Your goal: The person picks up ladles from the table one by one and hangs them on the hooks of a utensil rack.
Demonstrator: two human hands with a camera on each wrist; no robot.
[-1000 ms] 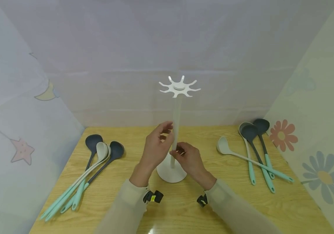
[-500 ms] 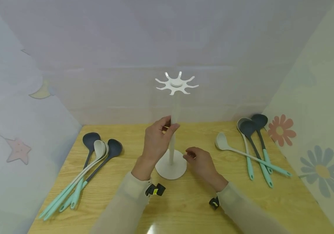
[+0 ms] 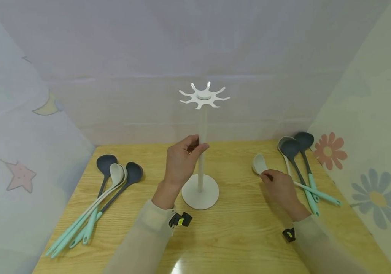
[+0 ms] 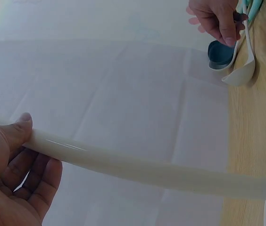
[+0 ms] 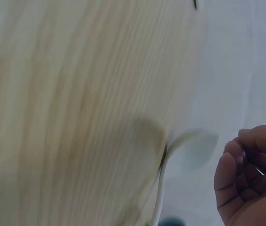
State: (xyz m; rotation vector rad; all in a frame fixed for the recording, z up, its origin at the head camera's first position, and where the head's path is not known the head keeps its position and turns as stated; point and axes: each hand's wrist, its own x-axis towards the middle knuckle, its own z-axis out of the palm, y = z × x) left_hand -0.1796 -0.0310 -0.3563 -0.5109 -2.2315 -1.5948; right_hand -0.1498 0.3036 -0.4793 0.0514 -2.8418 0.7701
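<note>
A white utensil stand [image 3: 200, 201] with a round base and a star-shaped hook top [image 3: 204, 96] stands upright mid-table. My left hand [image 3: 181, 163] holds its pole [image 4: 123, 160] between thumb and fingers. My right hand [image 3: 281, 189] hovers over a white ladle [image 3: 259, 164] with a mint handle, lying at the right. In the right wrist view, the right hand [image 5: 255, 172] has loosely bent fingers and a gap separates it from the ladle bowl [image 5: 194, 149]. Part of that ladle's shaft is hidden behind the hand in the head view.
At the right, dark ladles [image 3: 290, 148] and another white one lie behind and under the near ladle. To the left, dark and white ladles [image 3: 134, 173] with mint handles [image 3: 66, 238] lie crossed on the wooden table [image 3: 236, 243]. Patterned cloth walls [image 3: 363, 152] surround it.
My right hand has left the stand's pole and moved right to the white ladle. My left hand has closed on the pole and stays there.
</note>
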